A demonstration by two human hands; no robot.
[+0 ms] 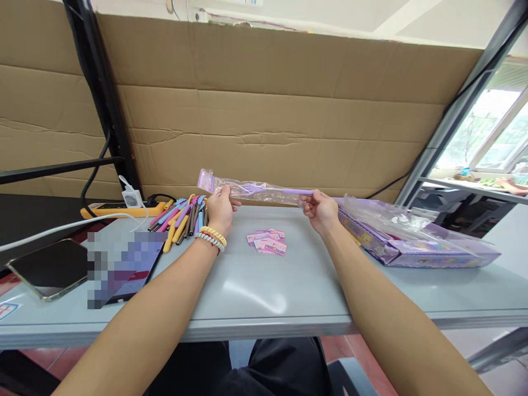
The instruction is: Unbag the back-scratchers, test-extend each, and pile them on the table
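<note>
Above the table, my left hand (221,212) pinches a clear plastic sleeve (270,193) near its end with a lilac header card (205,181). Inside the sleeve lies a thin purple stick (291,191), which seems to split into a fork toward the left; its exact kind is unclear. My right hand (320,210) is closed on the stick's right end, where it sticks out of the sleeve. Below and between my hands, several small pink and purple cards (267,242) lie in a loose overlapping pile on the table (264,291).
Left of my left hand is a heap of colored pens (181,217), with a yellow power strip (124,209) behind. A tablet (140,275) and a phone (49,269) lie at the left. A purple box (437,256) with plastic wrap sits right. Cardboard (268,110) stands behind.
</note>
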